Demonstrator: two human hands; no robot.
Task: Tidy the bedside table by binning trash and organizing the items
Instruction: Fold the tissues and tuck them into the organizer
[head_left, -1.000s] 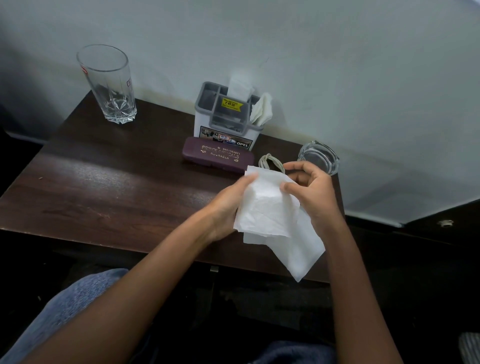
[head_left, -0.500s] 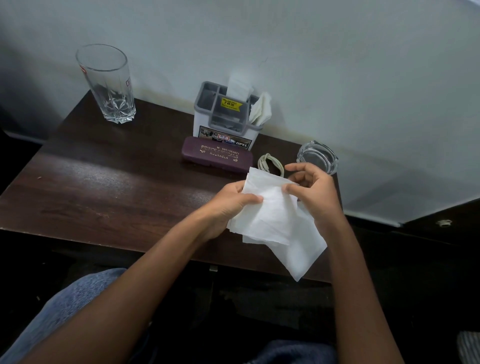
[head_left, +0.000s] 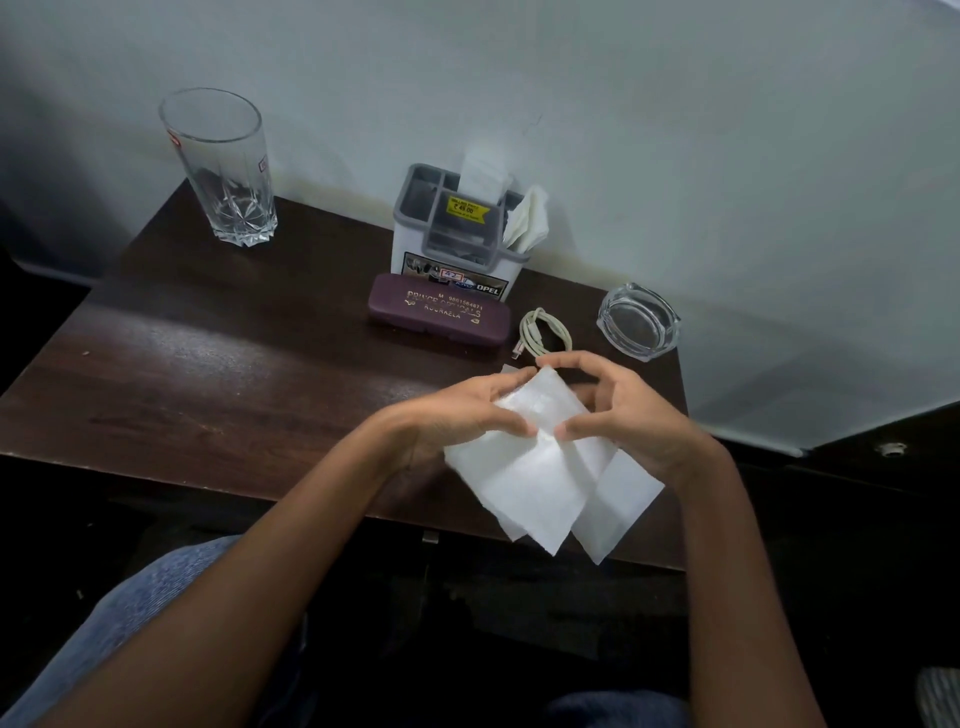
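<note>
The dark bedside table (head_left: 208, 364) is as it was a second ago: the grey organiser (head_left: 452, 234), the glass (head_left: 223, 166), the spectacle case (head_left: 439, 314), the ashtray (head_left: 639, 322) and the coiled cable (head_left: 545, 332) have not shifted. What has changed is the white tissue (head_left: 540, 478), held just above the table's near right edge. Its top, broad a moment ago, is now drawn into a narrower fold, and the lower layers fan apart. The left hand (head_left: 457, 415) and right hand (head_left: 634, 415) both pinch it, thumbs nearly meeting at the crease. I'd guess it's being folded for the organiser, not binned.
</note>
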